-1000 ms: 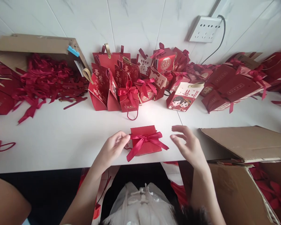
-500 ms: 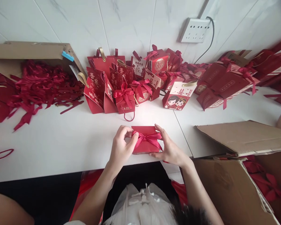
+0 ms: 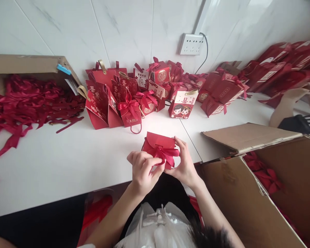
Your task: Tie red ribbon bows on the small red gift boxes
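Observation:
A small red gift box (image 3: 161, 139) with a curved flap is tilted between my hands near the table's front edge. A red ribbon bow (image 3: 167, 154) is tied across its front. My left hand (image 3: 146, 170) pinches the bow's ribbon at the lower middle of the box, thumb against fingers. My right hand (image 3: 184, 163) grips the box by its right side, fingers at the top corner and thumb at the lower edge. The box's underside and left lower part are hidden.
Finished-looking red gift boxes (image 3: 130, 110) and a cartoon-printed box (image 3: 181, 105) stand along the wall. Loose red ribbons (image 3: 33, 100) lie at left by a carton. An open cardboard box (image 3: 229, 186) holding red bows is at right. Another person's hand (image 3: 291, 100) is at far right.
My left hand has moved from the bow's left loop to its lower middle. The box has tipped up so its flap shows more. The view has turned right.

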### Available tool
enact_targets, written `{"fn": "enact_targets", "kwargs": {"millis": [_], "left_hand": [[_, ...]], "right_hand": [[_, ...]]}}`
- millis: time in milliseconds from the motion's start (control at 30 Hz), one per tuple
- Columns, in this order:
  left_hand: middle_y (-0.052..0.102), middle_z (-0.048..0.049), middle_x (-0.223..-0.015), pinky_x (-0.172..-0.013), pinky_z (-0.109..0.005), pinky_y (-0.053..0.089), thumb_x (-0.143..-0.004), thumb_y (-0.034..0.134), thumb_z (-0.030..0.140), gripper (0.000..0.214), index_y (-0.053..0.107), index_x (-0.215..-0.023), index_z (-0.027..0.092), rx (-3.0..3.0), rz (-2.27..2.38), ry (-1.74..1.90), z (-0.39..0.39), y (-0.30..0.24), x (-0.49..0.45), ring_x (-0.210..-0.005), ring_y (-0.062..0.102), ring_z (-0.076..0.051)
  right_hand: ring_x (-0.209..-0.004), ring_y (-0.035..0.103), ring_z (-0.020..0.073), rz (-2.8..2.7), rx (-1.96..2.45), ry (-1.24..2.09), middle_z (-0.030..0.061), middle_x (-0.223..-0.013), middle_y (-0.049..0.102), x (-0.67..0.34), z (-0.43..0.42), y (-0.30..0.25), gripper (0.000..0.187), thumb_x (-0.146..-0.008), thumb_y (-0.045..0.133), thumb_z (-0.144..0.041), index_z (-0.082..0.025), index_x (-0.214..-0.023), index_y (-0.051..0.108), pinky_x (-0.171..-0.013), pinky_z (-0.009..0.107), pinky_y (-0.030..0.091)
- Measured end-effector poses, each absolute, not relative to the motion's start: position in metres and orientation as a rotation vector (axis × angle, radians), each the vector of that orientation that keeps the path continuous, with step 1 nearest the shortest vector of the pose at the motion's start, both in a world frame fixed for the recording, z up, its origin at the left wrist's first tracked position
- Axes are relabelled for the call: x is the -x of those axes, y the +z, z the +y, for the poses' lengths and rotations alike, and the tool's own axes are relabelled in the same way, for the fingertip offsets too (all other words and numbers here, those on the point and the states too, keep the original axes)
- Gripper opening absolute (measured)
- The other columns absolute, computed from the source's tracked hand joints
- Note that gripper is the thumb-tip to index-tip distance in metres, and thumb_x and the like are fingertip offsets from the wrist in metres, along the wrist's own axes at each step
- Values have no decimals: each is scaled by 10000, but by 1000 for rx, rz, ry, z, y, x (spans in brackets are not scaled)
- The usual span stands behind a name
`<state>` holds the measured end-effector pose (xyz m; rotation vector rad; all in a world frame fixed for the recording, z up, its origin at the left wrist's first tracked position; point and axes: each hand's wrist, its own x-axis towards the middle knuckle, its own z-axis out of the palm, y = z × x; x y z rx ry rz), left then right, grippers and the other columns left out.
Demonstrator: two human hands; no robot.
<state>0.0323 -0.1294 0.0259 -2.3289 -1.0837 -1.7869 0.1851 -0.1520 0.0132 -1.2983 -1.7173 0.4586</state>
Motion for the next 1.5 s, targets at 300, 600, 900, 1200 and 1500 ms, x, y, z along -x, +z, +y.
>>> {"fn": "enact_targets", "kwargs": {"millis": [300,600,900,1200,1500], "left_hand": [[481,22,-616,-642,-302,327,-822,614,195,79,558,-772,175,2418,-779,-1950,-163,57,-35,-619,457,-119],[458,17,-608,-618,-303,319,-806,637,203,67,585,-767,185,2436,-572,-1960,-202,69,-47,-623,416,-127],[453,17,-602,-587,-299,300,-771,666,162,69,598,-760,160,2324,-456,-2040,-254,57,-60,-617,403,-122],[466,18,-610,-601,-309,325,-758,676,181,85,595,-782,171,2315,-458,-1942,-295,43,-53,-624,427,-124],[458,21,-609,-601,-310,345,-747,681,175,99,583,-761,179,2317,-400,-1832,-309,49,-50,-631,419,-123]], "right_hand": [[-1154,474,284,-1546,1337,177,127,-1271,403,-178,-201,35,888,-695,723,-336,-283,-1422,215,-826,428,538],[-1149,471,283,-1389,1332,120,130,-1268,374,-179,-255,38,910,-666,741,-275,-281,-1416,227,-820,405,539],[-1175,463,279,-1418,1231,41,116,-1262,384,-196,-303,33,883,-649,764,-283,-289,-1388,281,-910,435,494],[-1252,416,332,-1460,1151,105,138,-1330,354,-201,-336,20,925,-630,787,-335,-289,-1392,264,-946,486,469],[-1284,377,329,-1441,1162,103,127,-1362,320,-199,-361,31,925,-651,784,-257,-319,-1407,255,-945,476,485]]}}
